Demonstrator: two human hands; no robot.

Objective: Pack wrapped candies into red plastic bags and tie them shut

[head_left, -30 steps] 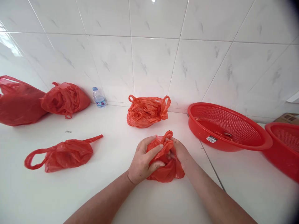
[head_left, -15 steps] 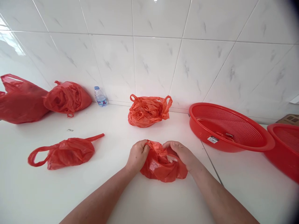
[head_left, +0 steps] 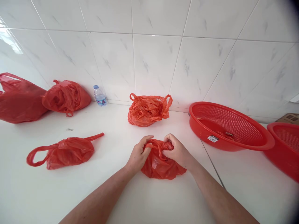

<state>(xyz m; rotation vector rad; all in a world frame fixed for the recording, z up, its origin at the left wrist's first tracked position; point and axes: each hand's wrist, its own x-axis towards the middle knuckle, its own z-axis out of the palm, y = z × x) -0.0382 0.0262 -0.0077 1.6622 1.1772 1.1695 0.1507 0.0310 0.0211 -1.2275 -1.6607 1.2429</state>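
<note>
A small red plastic bag (head_left: 160, 165) lies on the white counter (head_left: 116, 199) just in front of me. My left hand (head_left: 139, 154) grips its top left edge with fingers curled around the plastic. On the bag's top right side, my right hand (head_left: 176, 151) is closed on the bunched plastic. The two hands sit close together over the bag's mouth. What is inside the bag is hidden.
Another red bag (head_left: 148, 109) stands behind, near the tiled wall. A flat red bag (head_left: 65, 151) lies to the left, with two fuller red bags (head_left: 66, 97) (head_left: 18, 100) and a small water bottle (head_left: 99, 96) at the back left. Two red colanders (head_left: 227, 127) (head_left: 286, 144) sit on the right.
Both hands went from wrapping the bag, to pulling its top apart, to pinching the top together near the middle. The bag flattened slightly on the counter.
</note>
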